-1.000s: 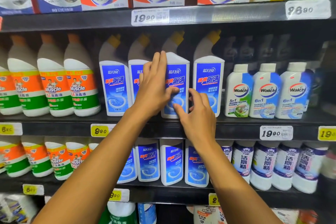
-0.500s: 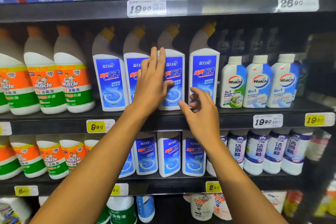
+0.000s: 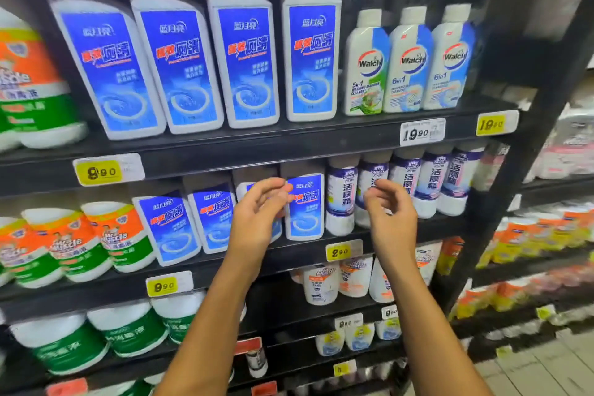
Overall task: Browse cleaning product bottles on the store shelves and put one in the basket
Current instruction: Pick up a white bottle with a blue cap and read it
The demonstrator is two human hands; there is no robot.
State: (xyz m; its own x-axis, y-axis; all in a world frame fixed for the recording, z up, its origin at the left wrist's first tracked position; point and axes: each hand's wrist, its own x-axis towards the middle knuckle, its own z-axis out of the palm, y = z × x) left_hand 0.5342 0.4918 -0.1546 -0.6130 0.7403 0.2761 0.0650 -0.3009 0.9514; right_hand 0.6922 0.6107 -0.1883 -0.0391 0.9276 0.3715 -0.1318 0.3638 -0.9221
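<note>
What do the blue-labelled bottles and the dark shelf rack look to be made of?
Tall white blue-labelled bottles: seemingly opaque moulded plastic, smooth with soft sheen; labels look like glossy film. Dark shelf rack: probably painted metal, judging by thin flat edges and a dull highlight, though blur leaves this open.

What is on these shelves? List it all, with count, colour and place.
Blue-label bottles: four, white with blue labels, upper shelf.
Walch bottles: three, white and blue, upper shelf, right.
Orange-green bottles: several, middle shelf left; one more upper left.
Lower blue-label bottles: about four, middle shelf, behind the hands.
Purple-label bottles: about five, white, middle shelf, right.
Green-label bottles: about three, lower shelf, left.
Price tags: several, yellow or white, shelf edges.
Left hand: loosely curled, empty.
Right hand: loosely curled, empty.
</note>
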